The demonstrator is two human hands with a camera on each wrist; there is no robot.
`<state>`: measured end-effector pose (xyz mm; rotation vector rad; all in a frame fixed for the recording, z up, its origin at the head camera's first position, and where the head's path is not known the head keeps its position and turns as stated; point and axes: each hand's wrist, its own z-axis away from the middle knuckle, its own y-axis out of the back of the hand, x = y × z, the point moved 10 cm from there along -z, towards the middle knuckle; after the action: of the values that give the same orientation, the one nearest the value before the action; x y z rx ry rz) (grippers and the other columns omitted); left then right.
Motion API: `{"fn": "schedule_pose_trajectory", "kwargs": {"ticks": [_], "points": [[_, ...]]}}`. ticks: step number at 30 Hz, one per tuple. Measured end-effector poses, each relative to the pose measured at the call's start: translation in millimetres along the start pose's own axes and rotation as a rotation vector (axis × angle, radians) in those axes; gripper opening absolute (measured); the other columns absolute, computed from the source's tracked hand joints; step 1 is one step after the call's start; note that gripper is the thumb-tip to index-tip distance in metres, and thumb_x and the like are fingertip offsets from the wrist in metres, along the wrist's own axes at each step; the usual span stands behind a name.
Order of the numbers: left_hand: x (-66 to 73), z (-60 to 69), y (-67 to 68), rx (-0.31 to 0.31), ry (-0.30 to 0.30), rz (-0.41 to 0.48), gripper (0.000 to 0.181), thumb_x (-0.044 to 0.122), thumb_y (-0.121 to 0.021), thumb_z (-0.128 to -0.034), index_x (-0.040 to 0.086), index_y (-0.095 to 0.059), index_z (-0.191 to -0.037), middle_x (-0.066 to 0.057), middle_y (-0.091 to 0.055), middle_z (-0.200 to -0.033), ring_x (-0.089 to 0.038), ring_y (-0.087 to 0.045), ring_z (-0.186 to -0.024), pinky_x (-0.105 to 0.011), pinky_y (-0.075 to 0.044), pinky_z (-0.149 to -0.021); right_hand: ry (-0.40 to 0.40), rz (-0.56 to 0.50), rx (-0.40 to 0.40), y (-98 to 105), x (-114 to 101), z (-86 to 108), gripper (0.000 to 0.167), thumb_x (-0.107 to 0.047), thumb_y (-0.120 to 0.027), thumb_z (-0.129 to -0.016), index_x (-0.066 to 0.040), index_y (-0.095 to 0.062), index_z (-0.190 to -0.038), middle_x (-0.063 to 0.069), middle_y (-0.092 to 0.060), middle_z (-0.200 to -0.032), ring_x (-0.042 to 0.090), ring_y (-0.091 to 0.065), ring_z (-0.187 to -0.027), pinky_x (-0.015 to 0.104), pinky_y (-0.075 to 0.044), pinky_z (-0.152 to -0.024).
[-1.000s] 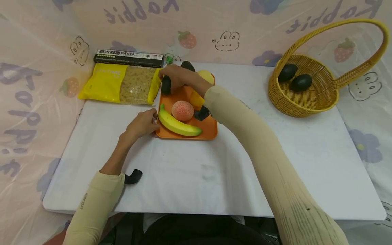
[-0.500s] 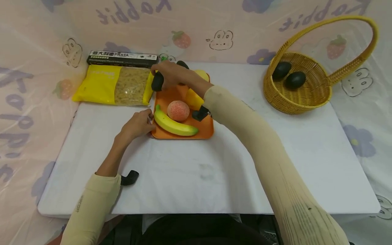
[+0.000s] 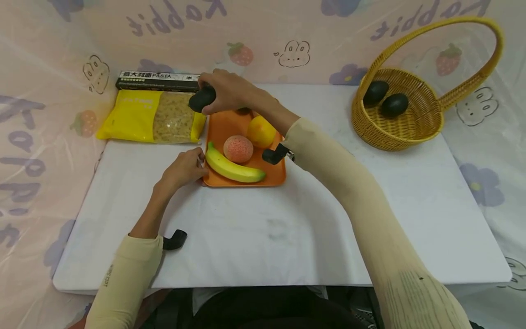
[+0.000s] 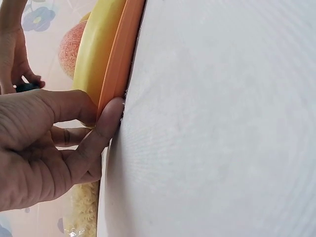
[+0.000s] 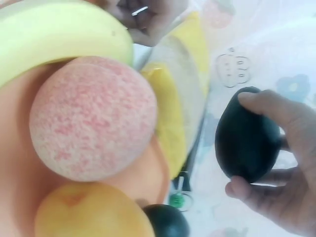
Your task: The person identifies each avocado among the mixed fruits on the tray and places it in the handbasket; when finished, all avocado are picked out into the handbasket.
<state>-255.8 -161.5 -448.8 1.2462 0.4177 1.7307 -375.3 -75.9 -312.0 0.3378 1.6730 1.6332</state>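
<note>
My right hand (image 3: 228,91) grips a dark avocado (image 3: 202,98) between thumb and fingers, raised above the back left corner of an orange tray (image 3: 222,124). The right wrist view shows the avocado (image 5: 248,136) apart from the other fruit. At the tray's left edge, my left hand (image 3: 182,168) pinches the rim; in the left wrist view its thumb and a finger meet around the tray's edge (image 4: 118,64). On the tray lie a banana (image 3: 234,170), a pinkish peach (image 3: 238,149) and a yellow-orange fruit (image 3: 261,131). Another dark avocado (image 5: 169,222) is mostly hidden behind the right hand.
Left of the tray lies a yellow bag of pasta (image 3: 152,116), with a black pasta box (image 3: 158,81) behind it. A yellow wicker basket (image 3: 378,135) with a tall handle stands at the right, holding two dark avocados (image 3: 394,105).
My right hand has lifted the avocado up from the tray and carried it left, past the rim. More of the yellow-orange fruit shows. The left hand stays at the tray's edge.
</note>
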Motion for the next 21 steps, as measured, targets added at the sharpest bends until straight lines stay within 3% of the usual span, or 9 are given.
{"fn": "schedule_pose_trajectory", "kwargs": {"ticks": [7,14,21], "points": [[0.9,0.0,0.4,0.003,-0.015,0.003,0.035,0.014,-0.067,-0.0952,-0.004,-0.053,-0.122,-0.015,-0.072,-0.083,-0.02,-0.068,-0.071,-0.027,-0.048,-0.066,-0.024,0.001,0.09,21.7,1.5,19.9,0.07,-0.059,-0.066,-0.09,-0.021,-0.05,-0.147,0.012,-0.055,-0.137,0.02,-0.052,-0.11,0.03,-0.048,-0.095],[1.4,-0.5,-0.4,0.012,-0.025,0.011,0.034,0.012,-0.066,-0.0942,-0.004,-0.053,-0.121,-0.015,-0.071,-0.083,-0.02,-0.064,-0.071,-0.027,-0.046,-0.065,0.01,-0.029,0.159,32.1,-0.5,33.4,0.068,-0.05,-0.073,-0.088,-0.018,-0.053,-0.144,0.013,-0.053,-0.133,0.019,-0.051,-0.111,0.028,-0.05,-0.098],[2.3,0.9,0.8,0.007,-0.018,0.001,0.034,0.012,-0.067,-0.0952,-0.004,-0.053,-0.122,-0.015,-0.068,-0.084,-0.02,-0.062,-0.071,-0.027,-0.047,-0.065,0.067,-0.089,0.234,40.6,-1.8,51.6,0.065,-0.04,-0.08,-0.086,-0.012,-0.056,-0.141,0.016,-0.052,-0.135,0.024,-0.054,-0.118,0.035,-0.052,-0.106]]}}
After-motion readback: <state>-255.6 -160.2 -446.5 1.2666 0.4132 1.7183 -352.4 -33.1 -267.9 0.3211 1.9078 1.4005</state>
